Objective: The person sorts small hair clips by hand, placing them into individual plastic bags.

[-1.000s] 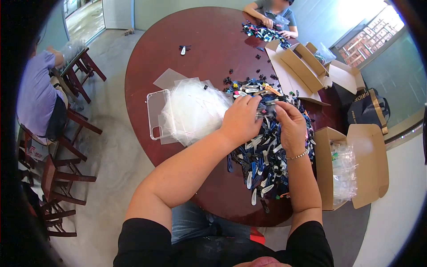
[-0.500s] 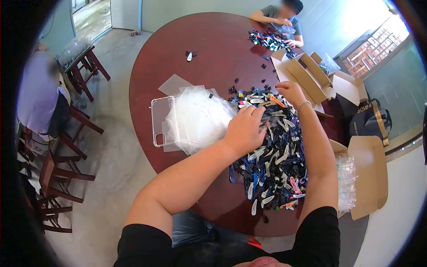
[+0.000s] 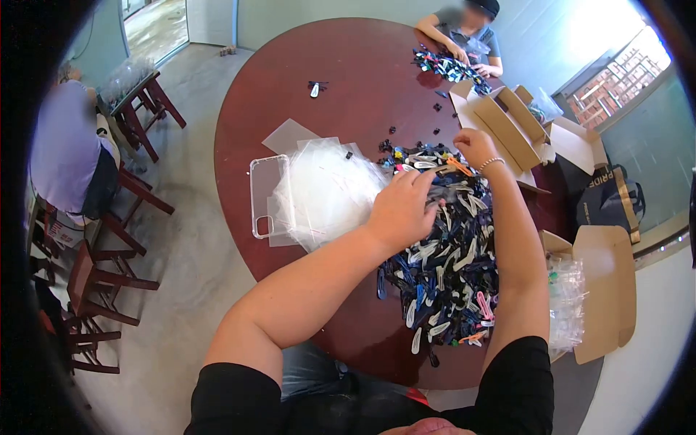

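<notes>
My left hand [image 3: 400,209] is over the left edge of a big heap of hair clips [image 3: 457,268], its fingers bent round a small clear bag [image 3: 441,194] that is partly hidden. My right hand [image 3: 477,148], with a bracelet at the wrist, is at the top right of the heap beside an orange clip [image 3: 460,166]. Its fingers are curled together, and anything between them is too small to make out. Left of the heap lies a pile of clear plastic bags [image 3: 330,192], with a clear phone case [image 3: 269,197] at its left side.
Across the round table [image 3: 290,72] a person [image 3: 467,40] handles another clip pile [image 3: 449,67]. Open cardboard boxes [image 3: 507,127] stand at the right, one lower down holding clear bags [image 3: 565,304]. Another person [image 3: 69,152] sits at the left near wooden stools [image 3: 90,279].
The view has shifted slightly. My right hand has moved a little and its fingers are more curled. The person across the table has lowered one hand towards the clips.
</notes>
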`<state>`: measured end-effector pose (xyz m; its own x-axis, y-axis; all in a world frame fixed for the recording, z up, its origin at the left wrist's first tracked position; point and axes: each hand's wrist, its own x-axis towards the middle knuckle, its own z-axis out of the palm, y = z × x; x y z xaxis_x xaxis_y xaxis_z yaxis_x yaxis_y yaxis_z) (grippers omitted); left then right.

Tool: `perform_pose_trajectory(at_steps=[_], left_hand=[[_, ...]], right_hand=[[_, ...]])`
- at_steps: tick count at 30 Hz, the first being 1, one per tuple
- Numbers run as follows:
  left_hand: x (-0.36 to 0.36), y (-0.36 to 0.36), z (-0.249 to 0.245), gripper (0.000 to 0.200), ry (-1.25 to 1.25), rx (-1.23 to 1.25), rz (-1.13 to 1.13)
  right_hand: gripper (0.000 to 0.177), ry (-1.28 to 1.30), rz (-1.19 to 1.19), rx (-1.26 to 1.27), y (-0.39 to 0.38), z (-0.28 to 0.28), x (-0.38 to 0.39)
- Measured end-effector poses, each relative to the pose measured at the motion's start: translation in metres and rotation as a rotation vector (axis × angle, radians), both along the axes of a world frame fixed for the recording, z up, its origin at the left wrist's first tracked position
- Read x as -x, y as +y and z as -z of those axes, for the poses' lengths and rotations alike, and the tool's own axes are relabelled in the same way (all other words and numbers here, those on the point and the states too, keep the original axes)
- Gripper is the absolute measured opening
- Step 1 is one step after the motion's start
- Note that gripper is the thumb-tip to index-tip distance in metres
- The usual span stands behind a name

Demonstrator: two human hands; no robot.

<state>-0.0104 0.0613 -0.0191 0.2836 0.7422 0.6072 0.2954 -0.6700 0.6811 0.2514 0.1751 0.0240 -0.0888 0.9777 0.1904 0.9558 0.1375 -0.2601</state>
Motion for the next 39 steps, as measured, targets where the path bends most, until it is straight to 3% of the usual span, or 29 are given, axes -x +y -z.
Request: perform_pose_trajectory(at_steps=[4,8,12,18,20,21,25,28,30,32,34,39], left_hand=[[-0.002,0.000,0.002,0.049,-0.021,-0.060,-0.023],[-0.001,-0.003,0.000,0.049,-0.018,-0.053,-0.015],[0.002,-0.003,-0.002,0.048,-0.016,-0.059,-0.015],[0.002,0.003,0.001,0.047,-0.007,-0.048,-0.029],[0.000,0.005,0.005,0.048,0.011,-0.059,-0.016],[0.001,0.004,0.002,0.048,0.036,0.008,0.029],[0.002,0.004,0.002,0.048,0.021,0.012,0.035],[0.004,0.005,-0.001,0.049,0.016,-0.026,0.008],[0.005,0.003,-0.005,0.049,-0.002,-0.022,0.001],[0.005,0.002,-0.005,0.049,-0.020,-0.019,-0.007],[0.004,0.001,-0.004,0.050,-0.035,-0.079,-0.062],[0.001,-0.003,-0.003,0.053,-0.020,-0.085,-0.085]], right_hand=[[0.012,0.199,-0.017,-0.069,-0.061,-0.026,0.030],[0.018,0.013,-0.103,-0.127,-0.076,-0.034,0.028],[0.018,-0.119,-0.029,-0.073,-0.044,-0.025,0.018],[0.016,-0.077,0.082,-0.021,0.023,0.024,0.010],[0.016,-0.151,0.009,-0.002,0.043,0.037,0.008],[0.016,-0.368,-0.090,0.114,0.052,0.036,0.008],[0.016,-0.547,0.001,0.169,0.056,0.037,0.020],[0.019,-0.440,-0.024,0.149,0.024,0.014,0.030],[0.020,-0.106,0.055,-0.152,-0.002,0.000,0.038],[0.018,0.015,-0.010,-0.187,-0.031,-0.016,0.044],[0.019,0.373,0.002,-0.290,-0.078,-0.034,0.072],[0.018,0.562,-0.008,-0.439,-0.163,-0.035,0.102]])
